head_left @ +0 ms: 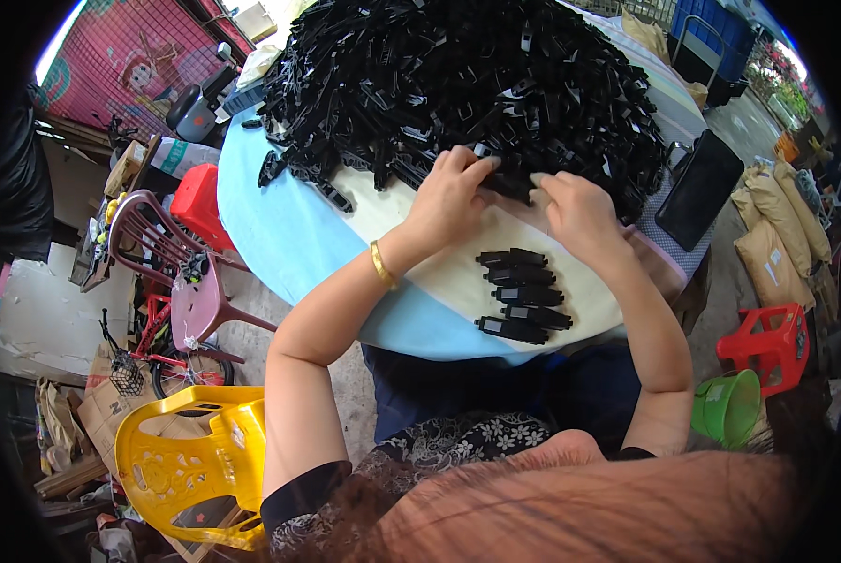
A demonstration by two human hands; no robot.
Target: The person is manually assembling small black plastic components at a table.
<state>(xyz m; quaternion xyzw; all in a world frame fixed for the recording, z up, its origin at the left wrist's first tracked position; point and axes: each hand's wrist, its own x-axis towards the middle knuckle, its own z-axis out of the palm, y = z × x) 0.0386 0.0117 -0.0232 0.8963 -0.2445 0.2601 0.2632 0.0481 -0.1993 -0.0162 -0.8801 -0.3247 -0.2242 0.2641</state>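
Observation:
A big heap of small black plastic parts [458, 75] covers the far side of a cloth-covered table [280, 216]. At its near edge my left hand [450, 202], with a gold bracelet on the wrist, is closed in a pinch on a black plastic part. My right hand [580, 214] is close by on the right, its thumb and fingers bent together at the heap's edge. What its fingertips hold blends into the dark heap. Nearer to me, several black parts [523, 296] lie side by side in a short column on the cloth.
A black flat case [700, 190] lies at the table's right edge. Left of the table stand a red stool [202, 206], a mauve chair [198, 305] and a yellow chair [190, 460]. On the right are a green bucket [726, 408], a red stool [767, 347] and brown sacks [772, 267].

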